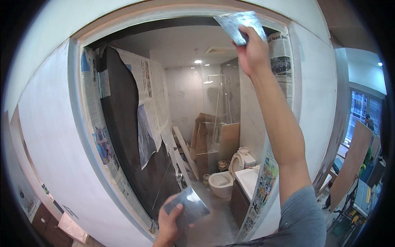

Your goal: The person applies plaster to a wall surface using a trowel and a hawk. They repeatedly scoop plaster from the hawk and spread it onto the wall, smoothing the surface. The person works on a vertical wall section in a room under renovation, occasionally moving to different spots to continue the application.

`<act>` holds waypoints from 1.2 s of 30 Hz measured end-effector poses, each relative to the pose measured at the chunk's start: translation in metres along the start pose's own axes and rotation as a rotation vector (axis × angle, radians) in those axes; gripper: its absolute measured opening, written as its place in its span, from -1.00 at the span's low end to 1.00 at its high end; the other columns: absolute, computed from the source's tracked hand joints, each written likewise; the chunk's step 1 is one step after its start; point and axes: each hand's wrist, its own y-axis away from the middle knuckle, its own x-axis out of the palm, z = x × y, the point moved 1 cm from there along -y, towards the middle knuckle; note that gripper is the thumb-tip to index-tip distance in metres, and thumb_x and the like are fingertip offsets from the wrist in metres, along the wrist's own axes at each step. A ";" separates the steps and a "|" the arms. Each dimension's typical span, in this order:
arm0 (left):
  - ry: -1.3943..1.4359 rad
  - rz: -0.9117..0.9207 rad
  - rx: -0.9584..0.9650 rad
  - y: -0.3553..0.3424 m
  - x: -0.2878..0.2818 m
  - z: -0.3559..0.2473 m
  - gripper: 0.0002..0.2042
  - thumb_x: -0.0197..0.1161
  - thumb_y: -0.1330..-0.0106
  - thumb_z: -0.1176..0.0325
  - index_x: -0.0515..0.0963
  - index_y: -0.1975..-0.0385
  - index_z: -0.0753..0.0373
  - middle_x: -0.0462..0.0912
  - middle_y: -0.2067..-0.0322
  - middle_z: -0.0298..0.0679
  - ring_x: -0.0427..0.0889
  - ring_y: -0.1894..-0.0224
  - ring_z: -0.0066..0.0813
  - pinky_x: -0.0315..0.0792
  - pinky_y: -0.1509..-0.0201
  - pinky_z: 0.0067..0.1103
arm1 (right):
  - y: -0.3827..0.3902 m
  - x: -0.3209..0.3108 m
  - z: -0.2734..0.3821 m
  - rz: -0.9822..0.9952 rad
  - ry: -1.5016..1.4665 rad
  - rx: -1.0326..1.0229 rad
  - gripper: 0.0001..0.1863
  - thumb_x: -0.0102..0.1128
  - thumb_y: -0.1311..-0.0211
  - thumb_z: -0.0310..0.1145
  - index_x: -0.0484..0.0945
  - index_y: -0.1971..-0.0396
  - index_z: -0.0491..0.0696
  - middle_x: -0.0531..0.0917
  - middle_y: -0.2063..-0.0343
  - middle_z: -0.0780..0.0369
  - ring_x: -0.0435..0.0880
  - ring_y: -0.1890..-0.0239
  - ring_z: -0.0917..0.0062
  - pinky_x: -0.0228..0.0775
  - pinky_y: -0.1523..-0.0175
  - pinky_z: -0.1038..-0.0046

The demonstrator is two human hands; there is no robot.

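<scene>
My right hand (252, 52) is raised high, closed around a flat metal filler spreader (234, 22). That blade lies at the top of the door frame (173, 15), towards its right corner, and whether its edge touches is hard to tell. Low in front of me, my left hand (169, 224) grips a second flat metal spreader (192, 208) between thumb and fingers, its shiny face tilted up. Any filler on either blade cannot be made out clearly.
Newspaper (153, 82) masks the inner sides of the doorway, partly hanging loose over a dark panel (119, 103). Beyond stand a toilet (221, 183), a sink cabinet (240, 201) and leaning boards (230, 138). At far right, people work near a large board (349, 164).
</scene>
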 end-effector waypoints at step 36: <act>0.187 -0.375 -0.324 0.080 -0.057 0.105 -0.74 0.22 -0.34 0.37 0.57 0.00 0.24 0.68 0.23 -0.26 0.71 0.28 -0.41 0.59 0.41 -0.54 | -0.113 0.037 0.004 0.010 -0.200 0.274 -0.88 -0.01 -0.35 -0.40 0.47 0.30 -0.12 0.61 0.50 0.18 0.57 0.52 0.50 0.33 0.40 0.45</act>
